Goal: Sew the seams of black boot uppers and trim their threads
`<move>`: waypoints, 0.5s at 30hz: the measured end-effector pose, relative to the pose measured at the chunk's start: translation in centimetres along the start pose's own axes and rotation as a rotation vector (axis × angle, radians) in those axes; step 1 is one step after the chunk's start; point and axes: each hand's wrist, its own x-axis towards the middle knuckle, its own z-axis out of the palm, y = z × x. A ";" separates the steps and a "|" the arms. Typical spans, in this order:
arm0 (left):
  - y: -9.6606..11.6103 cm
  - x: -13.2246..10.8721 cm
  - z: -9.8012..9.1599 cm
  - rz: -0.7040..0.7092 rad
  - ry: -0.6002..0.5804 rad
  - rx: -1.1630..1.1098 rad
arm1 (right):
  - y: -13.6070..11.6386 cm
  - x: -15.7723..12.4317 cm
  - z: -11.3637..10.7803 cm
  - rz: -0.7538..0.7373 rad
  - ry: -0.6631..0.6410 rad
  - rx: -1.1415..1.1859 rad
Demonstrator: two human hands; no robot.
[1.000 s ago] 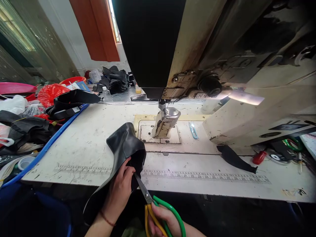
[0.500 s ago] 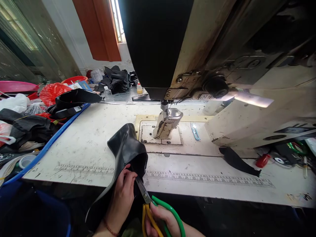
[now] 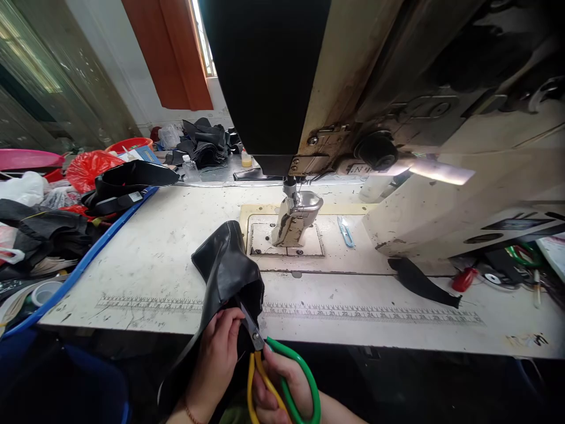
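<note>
My left hand [image 3: 218, 356] grips a black leather piece [image 3: 226, 268] at the table's near edge, fingers curled round its lower rim. My right hand [image 3: 276, 391] is wrapped through the yellow and green handles of a pair of scissors [image 3: 265, 359]. The blades point up and left, their tips at the leather's edge right beside my left fingers. The leather rises in a folded, tube-like shape from my lap onto the white table [image 3: 168, 265].
An industrial sewing machine [image 3: 397, 147] looms over the table, its presser foot [image 3: 293, 221] behind the leather. Blue thread snips [image 3: 345, 231] and a black leather scrap [image 3: 419, 282] lie to the right. Heaps of black pieces, red bags and a blue bin rim [image 3: 83, 265] are on the left.
The scissors have moved up and left, their blades further into the leather's edge. My left hand has shifted slightly on the leather.
</note>
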 end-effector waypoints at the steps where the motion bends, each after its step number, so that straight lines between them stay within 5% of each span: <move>1: 0.0 0.0 -0.1 -0.012 -0.004 -0.008 | -0.2 -0.1 0.2 0.011 -0.018 0.011; 15: -0.6 0.0 -1.1 -0.158 -0.138 -0.185 | -1.9 1.7 5.0 0.065 0.290 0.112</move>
